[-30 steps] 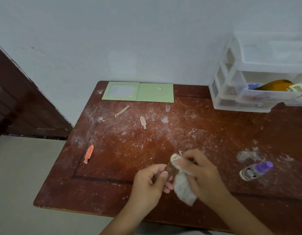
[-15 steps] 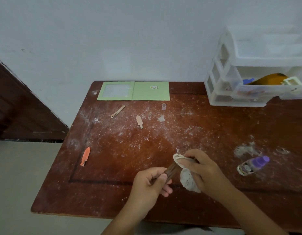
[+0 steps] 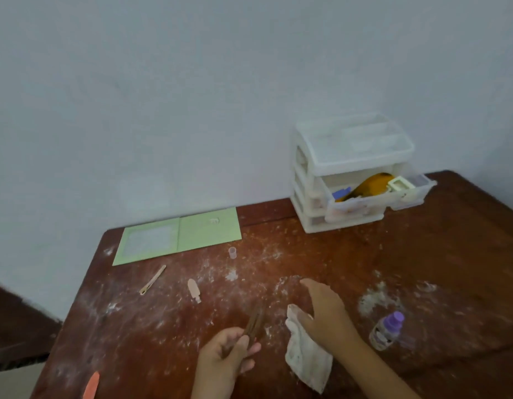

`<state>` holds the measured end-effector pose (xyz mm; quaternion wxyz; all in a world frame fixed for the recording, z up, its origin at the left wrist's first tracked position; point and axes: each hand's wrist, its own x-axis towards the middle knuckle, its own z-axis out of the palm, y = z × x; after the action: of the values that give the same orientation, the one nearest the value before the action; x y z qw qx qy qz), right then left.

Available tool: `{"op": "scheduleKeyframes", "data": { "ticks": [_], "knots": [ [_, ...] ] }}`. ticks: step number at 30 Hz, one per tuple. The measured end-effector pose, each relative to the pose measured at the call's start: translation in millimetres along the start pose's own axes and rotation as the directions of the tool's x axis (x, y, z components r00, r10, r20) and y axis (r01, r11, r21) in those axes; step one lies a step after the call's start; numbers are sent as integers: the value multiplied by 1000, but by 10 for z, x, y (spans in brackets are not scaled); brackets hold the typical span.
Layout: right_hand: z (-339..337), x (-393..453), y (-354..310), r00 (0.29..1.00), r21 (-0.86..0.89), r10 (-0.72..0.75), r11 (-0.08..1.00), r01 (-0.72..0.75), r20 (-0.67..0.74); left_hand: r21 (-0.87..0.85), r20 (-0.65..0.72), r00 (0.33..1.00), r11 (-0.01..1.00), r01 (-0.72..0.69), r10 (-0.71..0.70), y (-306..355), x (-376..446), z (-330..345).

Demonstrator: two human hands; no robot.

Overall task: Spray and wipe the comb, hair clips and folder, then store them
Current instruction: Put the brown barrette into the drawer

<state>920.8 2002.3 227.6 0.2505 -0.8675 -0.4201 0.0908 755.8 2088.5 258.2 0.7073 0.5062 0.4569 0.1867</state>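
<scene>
My left hand [image 3: 229, 352] grips the handle end of a brown comb [image 3: 255, 322], which points up and away over the dusty wooden table [image 3: 436, 254]. My right hand [image 3: 324, 309] stretches forward with straight fingers just above the table. A white cloth [image 3: 307, 359] lies under its wrist, its top corner by the thumb. An open green folder [image 3: 177, 237] lies at the back by the wall. A thin beige hair clip [image 3: 153, 279] and a short beige clip [image 3: 194, 290] lie in front of it. An orange clip [image 3: 91, 385] sits at the near left edge.
A small spray bottle with a purple cap [image 3: 386, 331] lies on its side right of my right hand. A clear cap [image 3: 232, 251] stands near the folder. A white drawer unit [image 3: 307, 197] at the back right has its middle drawer pulled out with items inside. White powder covers the table.
My right hand has come off the comb with the cloth and now reaches forward with open fingers, the cloth dropping beneath it. The view has tilted up toward the wall.
</scene>
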Motion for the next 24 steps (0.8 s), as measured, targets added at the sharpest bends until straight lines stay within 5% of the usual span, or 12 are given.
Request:
{"op": "scheduleKeyframes", "data": {
  "ticks": [4, 8, 15, 18, 24],
  "knots": [
    [-478, 208, 188, 856, -81, -297, 953, 290, -423, 119, 31, 982, 975, -190, 187, 369, 246, 408],
    [-1038, 539, 501, 746, -37, -259, 953, 300, -614, 235, 132, 916, 886, -400, 379, 793, 493, 1007],
    [-1336, 1119, 1101, 736, -219, -179, 975, 43, -653, 459, 193, 785, 654, -602, 588, 1246, 1093, 2093],
    [-1218, 1200, 1273, 772, -143, -106, 989, 20, -627, 567, 244, 751, 538, -624, 614, 1276, 1246, 2358],
    [-1199, 1223, 1307, 770, -119, -136, 990, 78, -623, 722, 470, 574, 82, -687, 671, 1097, 1458, 2360]
  ]
}}
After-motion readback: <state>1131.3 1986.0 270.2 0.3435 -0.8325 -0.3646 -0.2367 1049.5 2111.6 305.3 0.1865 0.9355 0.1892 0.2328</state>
